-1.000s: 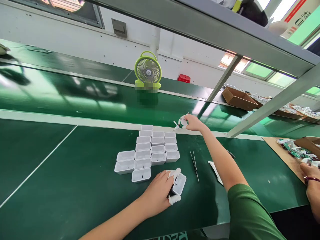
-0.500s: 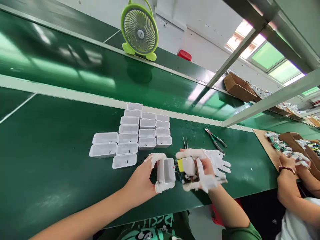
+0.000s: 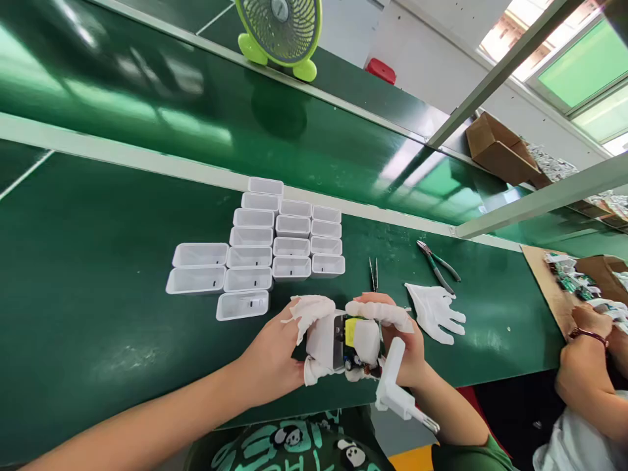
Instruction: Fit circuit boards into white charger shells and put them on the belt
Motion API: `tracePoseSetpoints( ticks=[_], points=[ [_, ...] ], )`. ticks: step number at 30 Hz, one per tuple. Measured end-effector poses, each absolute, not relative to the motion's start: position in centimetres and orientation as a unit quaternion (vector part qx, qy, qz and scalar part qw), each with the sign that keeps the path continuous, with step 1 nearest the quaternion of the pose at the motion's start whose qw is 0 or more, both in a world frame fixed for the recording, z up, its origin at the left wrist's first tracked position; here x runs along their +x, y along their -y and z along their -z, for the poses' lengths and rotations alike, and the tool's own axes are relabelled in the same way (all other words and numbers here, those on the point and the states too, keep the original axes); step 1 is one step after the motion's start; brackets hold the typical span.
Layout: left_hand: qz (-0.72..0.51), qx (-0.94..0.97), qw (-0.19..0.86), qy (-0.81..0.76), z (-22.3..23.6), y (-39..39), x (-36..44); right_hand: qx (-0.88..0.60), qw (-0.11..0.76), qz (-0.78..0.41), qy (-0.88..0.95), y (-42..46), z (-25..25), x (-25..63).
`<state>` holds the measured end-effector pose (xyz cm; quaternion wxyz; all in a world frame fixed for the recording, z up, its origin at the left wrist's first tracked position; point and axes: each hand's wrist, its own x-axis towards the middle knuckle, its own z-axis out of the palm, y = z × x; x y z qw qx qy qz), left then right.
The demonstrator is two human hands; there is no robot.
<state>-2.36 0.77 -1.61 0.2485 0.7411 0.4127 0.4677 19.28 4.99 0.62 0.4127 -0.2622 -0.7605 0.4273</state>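
My left hand (image 3: 275, 353), its fingertips wrapped in white finger covers, is closed around a white plastic case (image 3: 321, 343). The case's open end faces right. Closed on a circuit board (image 3: 349, 360) is my right hand (image 3: 405, 343), also with covered fingertips. The board carries a part with yellow tape (image 3: 350, 332) and a white block (image 3: 366, 340). Its left edge meets the case's mouth; how far it sits inside is hidden. A white angled plug piece (image 3: 392, 386) with metal at its tip hangs beside my right palm.
Rows of white cases (image 3: 252, 256) stand left of centre. Tweezers (image 3: 373, 275), cutting pliers (image 3: 436, 265) and a white glove (image 3: 436, 311) lie to the right. A green fan (image 3: 279, 33) stands on the upper shelf. Farther right, a co-worker's hands (image 3: 591, 327) are beside boards on cardboard (image 3: 544, 278).
The circuit board has come left against the case's mouth, closing the gap between them. The plug piece has swung downward. The glove now shows fully, and the view has tilted down.
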Motion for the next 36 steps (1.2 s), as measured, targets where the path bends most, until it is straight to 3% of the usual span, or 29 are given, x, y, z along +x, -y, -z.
tracePoseSetpoints(
  ticks=[12,36],
  points=[
    [-0.472,0.751,0.223,-0.404,2.16,-0.89,-2.54,-0.282,0.364,-0.398,0.794,-5.16,-1.16,19.57],
    [-0.443,0.759,0.229,-0.419,1.30,-0.80,-2.49,-0.234,0.375,-0.390,0.808,-5.51,-1.39,19.69]
  ],
)
